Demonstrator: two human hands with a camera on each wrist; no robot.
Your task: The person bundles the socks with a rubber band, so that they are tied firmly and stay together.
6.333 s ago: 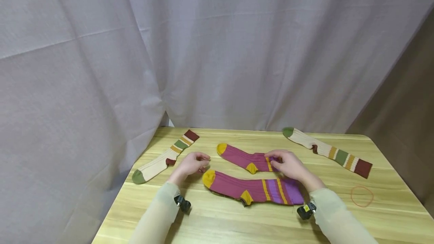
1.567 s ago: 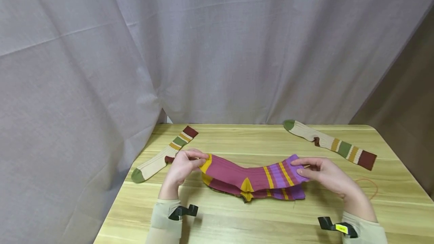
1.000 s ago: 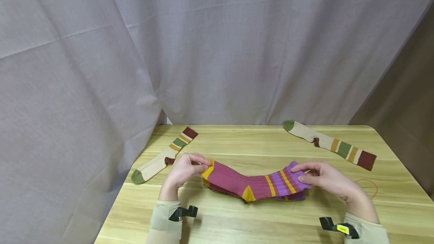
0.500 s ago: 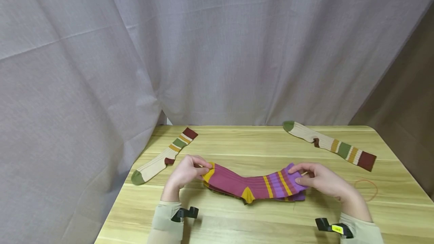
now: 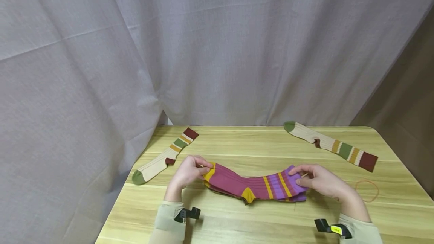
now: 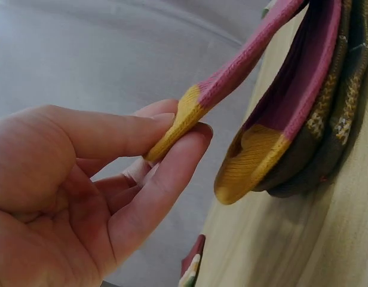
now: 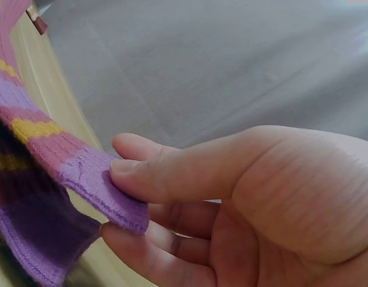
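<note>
The striped plum sock (image 5: 232, 179) has sunk from a higher hang to just over its matching sock (image 5: 300, 198) mid-table (image 5: 237, 225), so the two look nearly stacked. At nine o'clock the left hand (image 5: 188, 172) pinches its yellow toe (image 6: 183, 122); at three, the right hand (image 5: 323, 180) pinches its purple cuff (image 7: 91, 173), both ends raised.

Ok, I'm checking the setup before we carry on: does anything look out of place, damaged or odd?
One thing: a thin orange ring on the table, right of the right hand. It looks odd among the socks; I can't tell whether it's a band or a mark. Nothing looks spilled or damaged.
</note>
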